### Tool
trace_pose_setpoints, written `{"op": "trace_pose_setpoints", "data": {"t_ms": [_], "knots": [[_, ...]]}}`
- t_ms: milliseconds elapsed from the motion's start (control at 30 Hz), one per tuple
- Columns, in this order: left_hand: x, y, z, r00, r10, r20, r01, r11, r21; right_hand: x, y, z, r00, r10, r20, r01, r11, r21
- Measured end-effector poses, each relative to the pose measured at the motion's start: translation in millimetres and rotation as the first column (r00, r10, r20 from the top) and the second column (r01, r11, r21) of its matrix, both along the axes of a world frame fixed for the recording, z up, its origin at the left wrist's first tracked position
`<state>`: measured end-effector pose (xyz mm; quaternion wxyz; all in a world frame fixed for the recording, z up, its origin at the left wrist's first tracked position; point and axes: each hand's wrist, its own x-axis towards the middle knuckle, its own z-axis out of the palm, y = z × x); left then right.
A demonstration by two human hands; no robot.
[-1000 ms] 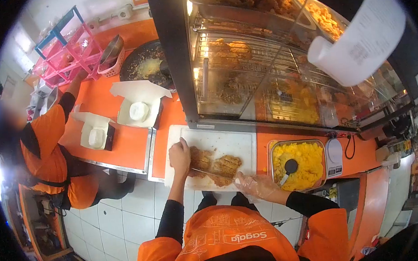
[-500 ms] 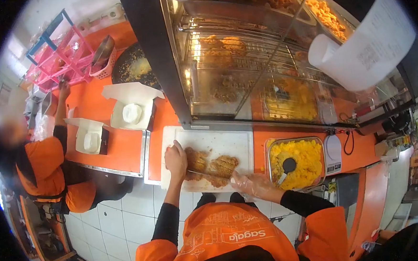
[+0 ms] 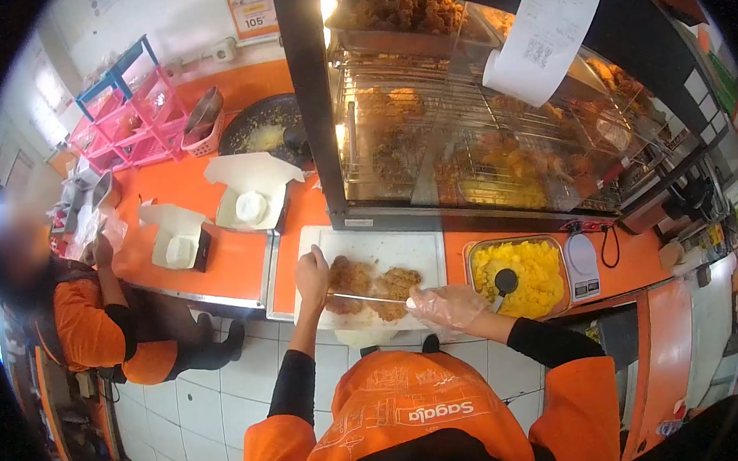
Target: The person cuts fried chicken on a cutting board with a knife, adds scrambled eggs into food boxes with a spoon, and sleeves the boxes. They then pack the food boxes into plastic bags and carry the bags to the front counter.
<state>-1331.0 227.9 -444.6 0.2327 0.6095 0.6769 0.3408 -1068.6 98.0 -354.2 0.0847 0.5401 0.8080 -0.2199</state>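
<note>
A long thin knife (image 3: 369, 298) spans the gap between my two hands, lying across two flat pieces of breaded fried chicken. One chicken piece (image 3: 349, 279) is on the left and the other (image 3: 397, 282) on the right of a white cutting board (image 3: 369, 237). At the knife's left end, my bare left hand (image 3: 312, 276) is closed in a fist around it. My right hand (image 3: 450, 305), in a clear plastic glove, closes on the white end of the knife at the board's right edge.
A tray of yellow food (image 3: 541, 275) with a black ladle (image 3: 506, 281) stands right of the board, beside a white scale (image 3: 582, 260). Behind rises a glass warming cabinet (image 3: 469, 212). Left are two open boxes (image 3: 250, 217) (image 3: 185, 242) and a co-worker (image 3: 91, 319).
My view has shifted, so the counter sits differently in it. Both hands stay on the knife over the chicken. The co-worker's hand has come back from the pink rack, lower over the counter.
</note>
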Motion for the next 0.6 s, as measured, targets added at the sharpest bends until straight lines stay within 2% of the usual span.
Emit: {"op": "trace_pose_setpoints", "data": {"t_ms": [33,100,167,233,333,367,433,600], "knots": [[-0.6,-5.2,7.7,1.0,0.006,-0.003,-0.006,1.0,-0.007,0.4,-3.4,2.4,0.999,0.018,-0.031,-0.016,0.999,0.043],[1.3,-12.4,15.7,0.996,-0.012,-0.091,0.013,1.0,0.013,-1.2,-9.9,6.2,1.0,0.004,-0.018,-0.004,1.0,0.011],[4.1,-20.6,-0.1,0.987,0.006,-0.158,-0.004,1.0,0.015,-0.6,-13.2,0.7,1.0,-0.009,-0.005,0.009,1.0,-0.02],[5.8,-22.5,-13.8,0.974,0.023,-0.224,-0.02,1.0,0.014,5.3,-17.8,-18.2,0.999,0.038,0.022,-0.038,0.999,-0.008],[8.4,-21.8,-10.0,0.974,0.055,-0.22,-0.085,0.988,-0.13,17.4,-21.2,-76.5,0.995,0.088,0.036,-0.09,0.994,0.056],[8.2,-21.5,-12.8,0.974,0.077,-0.213,-0.108,0.985,-0.137,14.8,-20.9,-73.3,0.995,0.092,0.032,-0.093,0.995,0.041],[10.2,-15.5,-17.1,0.975,0.088,-0.205,-0.119,0.982,-0.144,11.3,-18.1,-64.5,0.998,-0.012,-0.06,0.01,0.999,-0.044],[8.7,-9.1,-26.0,0.971,0.139,-0.194,-0.168,0.975,-0.143,-2.8,-3.2,-27.7,0.995,-0.035,-0.091,0.018,0.983,-0.18]]}}
